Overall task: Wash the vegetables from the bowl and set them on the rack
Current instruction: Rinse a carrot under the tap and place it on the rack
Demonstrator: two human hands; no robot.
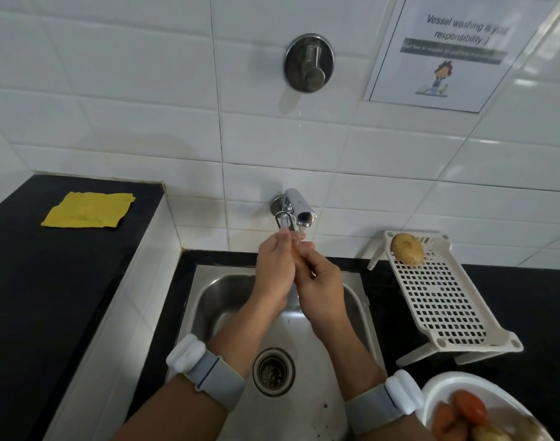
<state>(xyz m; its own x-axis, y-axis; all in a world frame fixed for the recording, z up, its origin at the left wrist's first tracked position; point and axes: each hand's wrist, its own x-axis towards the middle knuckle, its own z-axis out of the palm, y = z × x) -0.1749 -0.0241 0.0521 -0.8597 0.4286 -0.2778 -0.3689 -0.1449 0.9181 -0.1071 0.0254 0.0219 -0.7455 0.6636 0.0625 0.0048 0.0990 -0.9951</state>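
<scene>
My left hand [273, 268] and my right hand [320, 286] are pressed together under the running tap [299, 210], above the steel sink [205, 300]. Both close around a thin orange vegetable [299, 254], most of it hidden by my fingers. A potato [407, 248] lies at the far end of the white perforated rack [441, 300] on the right counter. The white bowl [437, 393] at the bottom right holds a tomato [469, 407] and other vegetables.
A yellow cloth [87, 210] lies on the raised black counter at the left. A round metal valve [308, 62] and a paper notice [453, 49] are on the tiled wall. The sink drain [273, 371] is below my wrists.
</scene>
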